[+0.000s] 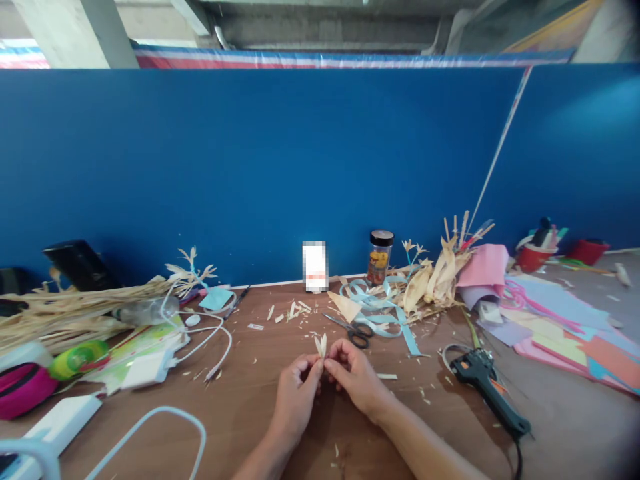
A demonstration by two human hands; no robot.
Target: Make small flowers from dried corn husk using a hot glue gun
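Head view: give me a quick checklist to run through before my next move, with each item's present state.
1. Pale petal-like piece held upright, tips spread and visible: ok.
2. Left grip closed on the piece's base: ok.
3. Right grip firmly pinching too: cannot tell; its fingertips meet the base, but the contact is hidden.
4. Scissors out of the hands, lying just beyond them: ok.
5. Glue gun lying on the table, off to the right: ok; whether it is hot: cannot tell.
6. Work area free of scraps: not ok; bits are scattered beyond and beside the hands.
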